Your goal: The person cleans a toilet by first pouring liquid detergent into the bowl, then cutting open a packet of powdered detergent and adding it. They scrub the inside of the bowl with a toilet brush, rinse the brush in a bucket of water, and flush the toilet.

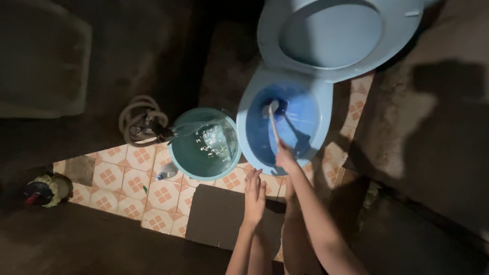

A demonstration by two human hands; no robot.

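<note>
A pale blue toilet bowl (321, 109) stands with its seat and lid (285, 46) raised. My right hand (285, 155) grips the handle of a toilet brush (274, 119); the brush head is down inside the bowl. My left hand (254, 196) hangs flat with fingers straight, holding nothing, just in front of the bowl's near rim and beside a teal bucket.
The teal bucket (178, 153) of water stands left of the toilet, fed by a coiled hose (140, 119) with water running in. A small bottle (166, 172) lies on the patterned floor tiles (122, 186). A dark mat (216, 216) lies near my legs. A dark round object (45, 190) sits far left.
</note>
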